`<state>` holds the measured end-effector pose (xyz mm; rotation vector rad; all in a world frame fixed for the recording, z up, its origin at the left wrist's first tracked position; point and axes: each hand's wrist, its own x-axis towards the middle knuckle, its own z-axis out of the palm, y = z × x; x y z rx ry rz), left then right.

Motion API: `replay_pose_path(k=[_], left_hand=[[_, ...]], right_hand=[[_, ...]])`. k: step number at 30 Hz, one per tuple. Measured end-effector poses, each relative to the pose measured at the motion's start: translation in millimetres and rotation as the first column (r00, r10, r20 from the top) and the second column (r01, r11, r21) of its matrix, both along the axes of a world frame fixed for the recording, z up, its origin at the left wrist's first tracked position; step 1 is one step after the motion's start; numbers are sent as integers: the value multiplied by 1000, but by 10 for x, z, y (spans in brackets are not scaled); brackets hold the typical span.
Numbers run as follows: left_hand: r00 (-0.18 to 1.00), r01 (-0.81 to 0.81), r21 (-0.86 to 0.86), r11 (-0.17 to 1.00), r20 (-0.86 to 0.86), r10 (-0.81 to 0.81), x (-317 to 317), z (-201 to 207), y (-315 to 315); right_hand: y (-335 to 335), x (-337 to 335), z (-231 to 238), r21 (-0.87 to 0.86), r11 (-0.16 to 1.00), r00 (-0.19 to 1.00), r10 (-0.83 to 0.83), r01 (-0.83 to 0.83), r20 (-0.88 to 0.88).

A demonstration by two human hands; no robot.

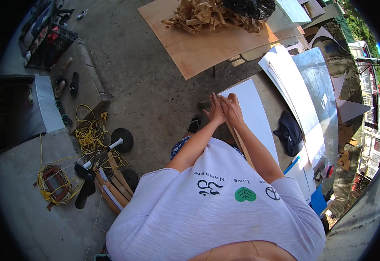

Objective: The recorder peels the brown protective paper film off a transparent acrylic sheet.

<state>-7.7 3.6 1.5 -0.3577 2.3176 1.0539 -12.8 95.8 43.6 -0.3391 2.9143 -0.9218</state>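
Note:
My hands meet at the far left corner of a white sheet point(248, 98) that lies on a work table. My left hand point(216, 112) reaches along the corner, its fingers stretched out and its thumb apart. Right beside it, my right hand point(233, 111) rests at the sheet's edge with bent fingers pressed toward the left hand. Whatever lies under the right fingers is hidden. A small grey piece point(204, 105) sticks out past my left hand; its kind is unclear.
Stacked white sheets point(292, 82) and a dark cloth cap-like bundle point(289, 132) lie to the right. Beyond is a wooden board point(185, 52) with crumpled brown paper point(211, 17). On the left floor are a coiled yellow cord point(90, 135), wood strips point(118, 176) and shoes point(74, 83).

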Motion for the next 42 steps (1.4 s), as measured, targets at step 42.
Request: replay_pose_path(k=[42], left_hand=[[999, 5, 27, 1000, 36, -6, -26, 177, -36]], right_hand=[[243, -363, -332, -33, 999, 999, 17, -16, 39]])
